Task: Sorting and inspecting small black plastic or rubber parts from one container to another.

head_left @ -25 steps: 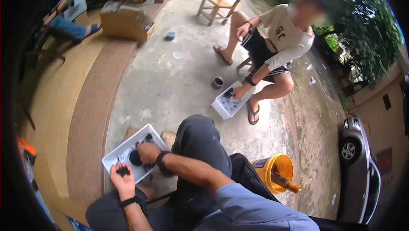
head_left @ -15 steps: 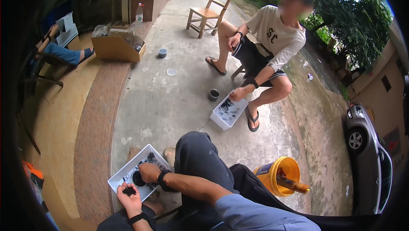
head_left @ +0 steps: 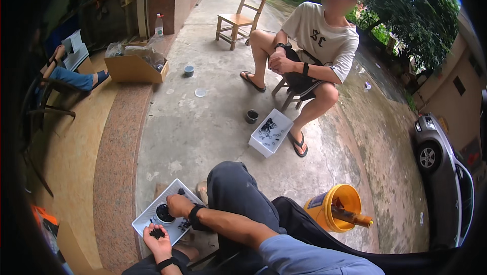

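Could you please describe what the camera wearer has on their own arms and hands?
Both hands are bare, with no gloves. The right hand has a wide black band around the wrist, and the right arm carries a light blue short sleeve at the shoulder. The left hand has a narrower black wristband. Both forearms are uncovered.

Your white rectangular tray (head_left: 147, 220) sits flat on the floor by your knee, turned at an angle, holding a small round dark cup (head_left: 164, 212) and a few small black pieces scattered over its bottom. Your right hand (head_left: 179, 205) rests inside it, touching the cup's rim. Your left hand (head_left: 158, 239), at the tray's near edge, cradles a small heap of black pieces (head_left: 157, 233) in its open palm.
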A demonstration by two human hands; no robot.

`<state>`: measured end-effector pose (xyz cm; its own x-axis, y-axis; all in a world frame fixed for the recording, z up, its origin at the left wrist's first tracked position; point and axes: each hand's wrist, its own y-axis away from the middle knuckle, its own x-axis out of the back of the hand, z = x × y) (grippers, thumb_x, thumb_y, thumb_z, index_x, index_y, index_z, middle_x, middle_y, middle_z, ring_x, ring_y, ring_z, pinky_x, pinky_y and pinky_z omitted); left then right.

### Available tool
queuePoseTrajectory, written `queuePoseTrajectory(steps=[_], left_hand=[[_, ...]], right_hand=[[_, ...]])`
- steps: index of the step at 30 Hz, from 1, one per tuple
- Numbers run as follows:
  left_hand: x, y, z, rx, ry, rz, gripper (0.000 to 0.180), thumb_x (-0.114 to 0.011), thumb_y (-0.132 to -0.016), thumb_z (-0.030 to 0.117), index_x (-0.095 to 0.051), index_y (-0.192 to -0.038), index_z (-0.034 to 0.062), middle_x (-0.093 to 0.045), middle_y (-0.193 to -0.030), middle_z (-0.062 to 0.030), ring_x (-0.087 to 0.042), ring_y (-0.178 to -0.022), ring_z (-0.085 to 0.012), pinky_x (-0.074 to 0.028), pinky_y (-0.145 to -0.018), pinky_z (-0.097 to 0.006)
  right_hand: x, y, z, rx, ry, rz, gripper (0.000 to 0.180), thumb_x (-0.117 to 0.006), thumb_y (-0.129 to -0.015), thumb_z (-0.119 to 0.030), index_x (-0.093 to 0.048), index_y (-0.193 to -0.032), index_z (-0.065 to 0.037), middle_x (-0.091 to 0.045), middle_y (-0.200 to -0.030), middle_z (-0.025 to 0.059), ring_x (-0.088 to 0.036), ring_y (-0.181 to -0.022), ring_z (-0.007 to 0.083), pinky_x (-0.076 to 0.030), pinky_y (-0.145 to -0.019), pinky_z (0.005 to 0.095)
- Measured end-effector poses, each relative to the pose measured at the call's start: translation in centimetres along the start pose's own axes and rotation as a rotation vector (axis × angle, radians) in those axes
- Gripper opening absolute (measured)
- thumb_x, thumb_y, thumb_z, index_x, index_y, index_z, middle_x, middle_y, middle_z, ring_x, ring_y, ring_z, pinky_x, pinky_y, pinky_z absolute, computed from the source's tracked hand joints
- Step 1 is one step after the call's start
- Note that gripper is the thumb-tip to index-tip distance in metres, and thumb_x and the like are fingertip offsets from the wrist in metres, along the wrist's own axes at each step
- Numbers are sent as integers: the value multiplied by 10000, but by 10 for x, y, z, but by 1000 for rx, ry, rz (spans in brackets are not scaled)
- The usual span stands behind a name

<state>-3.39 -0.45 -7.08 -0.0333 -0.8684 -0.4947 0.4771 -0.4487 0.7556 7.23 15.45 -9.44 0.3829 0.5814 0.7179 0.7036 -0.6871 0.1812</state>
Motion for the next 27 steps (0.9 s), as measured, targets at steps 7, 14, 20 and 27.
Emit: queuePoseTrajectory(steps=[7,14,20,27], left_hand=[[-5,-11,-8,64,-94,-36,161,-598,-879,265,-563,-898,109,-579,-788,-15,-574,-720,-159,-500,-633,-273],[-16,-25,-29,97,-142,-47,138,-586,-854,245,-566,-837,110,-576,-781,-27,-568,-725,-171,-507,-646,-291],[-44,-6,-38,121,-127,6,100,-591,-869,198,-562,-831,110,-576,-753,-9,-574,-691,-153,-533,-621,-287],[-11,-9,-13,-116,-12,-24,174,-594,-890,281,-551,-817,129,-577,-747,9,-573,-693,-129,-479,-604,-237]], right_hand=[[23,4,-2,-40,-107,74,170,-602,-707,-45,-665,-855,12,-673,-853,273,-669,-860,417,-527,-754,466],[51,20,-13,-55,-160,246,171,-586,-723,-52,-649,-866,18,-668,-863,280,-657,-861,434,-518,-765,486],[66,28,-21,38,-144,274,176,-586,-725,-61,-628,-860,42,-660,-823,279,-653,-796,438,-522,-735,479],[64,26,-19,19,-152,272,151,-580,-742,-49,-630,-846,48,-655,-783,277,-661,-769,424,-518,-697,486]])
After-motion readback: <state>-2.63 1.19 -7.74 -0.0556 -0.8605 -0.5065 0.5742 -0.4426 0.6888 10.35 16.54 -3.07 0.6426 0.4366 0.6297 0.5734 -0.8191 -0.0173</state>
